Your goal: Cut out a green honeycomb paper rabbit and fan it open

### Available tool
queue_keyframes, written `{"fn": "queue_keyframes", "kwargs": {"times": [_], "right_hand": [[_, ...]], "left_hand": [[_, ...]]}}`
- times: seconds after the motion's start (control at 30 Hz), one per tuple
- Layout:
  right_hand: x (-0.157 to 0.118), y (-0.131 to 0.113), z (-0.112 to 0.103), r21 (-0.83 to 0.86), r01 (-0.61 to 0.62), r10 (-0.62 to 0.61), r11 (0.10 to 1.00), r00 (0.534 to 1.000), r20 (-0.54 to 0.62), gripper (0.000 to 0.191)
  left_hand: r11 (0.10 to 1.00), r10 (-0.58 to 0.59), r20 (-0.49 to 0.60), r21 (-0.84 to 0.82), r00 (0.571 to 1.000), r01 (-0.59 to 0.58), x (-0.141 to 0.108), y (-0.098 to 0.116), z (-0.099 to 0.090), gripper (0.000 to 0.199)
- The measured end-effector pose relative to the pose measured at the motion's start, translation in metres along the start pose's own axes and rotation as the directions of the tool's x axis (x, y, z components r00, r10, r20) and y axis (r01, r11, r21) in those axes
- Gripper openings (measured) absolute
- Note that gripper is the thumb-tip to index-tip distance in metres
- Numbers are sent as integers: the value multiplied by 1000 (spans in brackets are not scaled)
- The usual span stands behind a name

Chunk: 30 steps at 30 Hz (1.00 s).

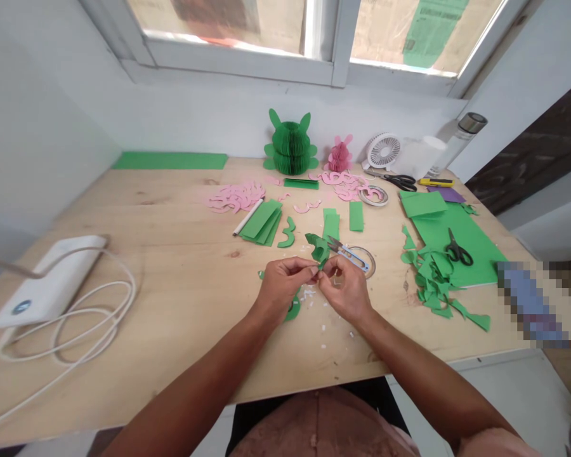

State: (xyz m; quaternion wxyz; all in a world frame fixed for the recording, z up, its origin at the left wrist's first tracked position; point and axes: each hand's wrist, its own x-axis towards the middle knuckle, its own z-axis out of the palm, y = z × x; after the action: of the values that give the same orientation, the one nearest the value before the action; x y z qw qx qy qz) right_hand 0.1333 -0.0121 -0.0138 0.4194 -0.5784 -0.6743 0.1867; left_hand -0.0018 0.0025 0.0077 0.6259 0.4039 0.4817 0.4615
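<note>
The green paper piece (318, 249) was up between both hands above the wooden table (185, 279), its long axis running away from the person, its curled end pointing toward the window wall (190, 108). The left hand (285, 282) and right hand (345, 285) each had thumb and finger pinched together at its near end.

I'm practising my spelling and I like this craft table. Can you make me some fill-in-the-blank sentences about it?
The left hand and right hand hold a green piece of ____. The larger honeycomb figure is green, but the smaller honeycomb figure is ____. A pair of black ____ lies on the big green sheet. The cutter knife has a ____ body.

Missing words: paper; pink; scissors; yellow.
</note>
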Motion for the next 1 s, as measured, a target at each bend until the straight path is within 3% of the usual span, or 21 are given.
{"fn": "queue_keyframes", "kwargs": {"times": [0.43, 1.0], "right_hand": [[0, 2, 1, 32, 0, -1, 999, 1000, 25, 5], [-1, 1, 1, 18, 24, -24, 1000, 999, 21, 9]], "left_hand": [[998, -25, 12, -57, 1000, 26, 2, -2, -2, 13], [999, -3, 1, 41, 1000, 3, 1, 0, -2, 11]]}}
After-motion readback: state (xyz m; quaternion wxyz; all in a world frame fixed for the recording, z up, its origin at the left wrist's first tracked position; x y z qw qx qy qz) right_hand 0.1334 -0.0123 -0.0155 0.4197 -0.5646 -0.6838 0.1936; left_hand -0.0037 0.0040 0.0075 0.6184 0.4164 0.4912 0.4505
